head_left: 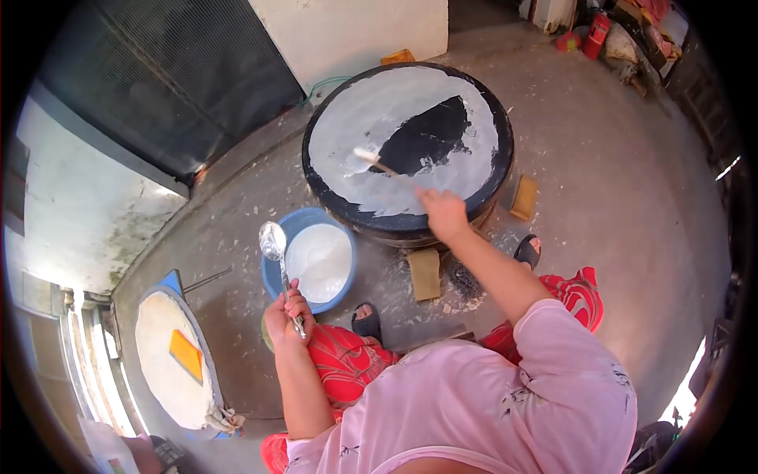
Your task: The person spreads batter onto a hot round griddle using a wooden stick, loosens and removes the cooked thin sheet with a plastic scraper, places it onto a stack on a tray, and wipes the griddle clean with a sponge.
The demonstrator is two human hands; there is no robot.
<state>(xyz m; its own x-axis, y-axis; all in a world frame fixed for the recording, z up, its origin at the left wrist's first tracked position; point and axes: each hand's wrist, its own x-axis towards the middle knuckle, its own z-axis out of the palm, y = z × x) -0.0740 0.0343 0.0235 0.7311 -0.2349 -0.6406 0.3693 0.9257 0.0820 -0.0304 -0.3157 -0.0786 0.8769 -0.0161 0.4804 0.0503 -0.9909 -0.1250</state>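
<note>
My left hand point(289, 315) is closed round the handle of a metal ladle point(273, 241), whose bowl is beside and partly over a blue basin point(349, 272) of white batter point(318, 261). Reaching over the near rim of a large round black griddle point(499, 170), my right hand point(444, 213) grips the thin handle of a spreader point(369, 156). The spreader's pale head touches a white layer point(347, 118) that covers much of the griddle. A dark uncoated patch point(426, 136) shows at its middle and right.
Brick-like blocks point(425, 274) lie near the griddle's base. At the left is a round, cloth-covered surface point(158, 332) with an orange-yellow scraper point(186, 355). A red canister point(596, 35) and clutter stand at the back right. A white wall point(355, 31) rises behind.
</note>
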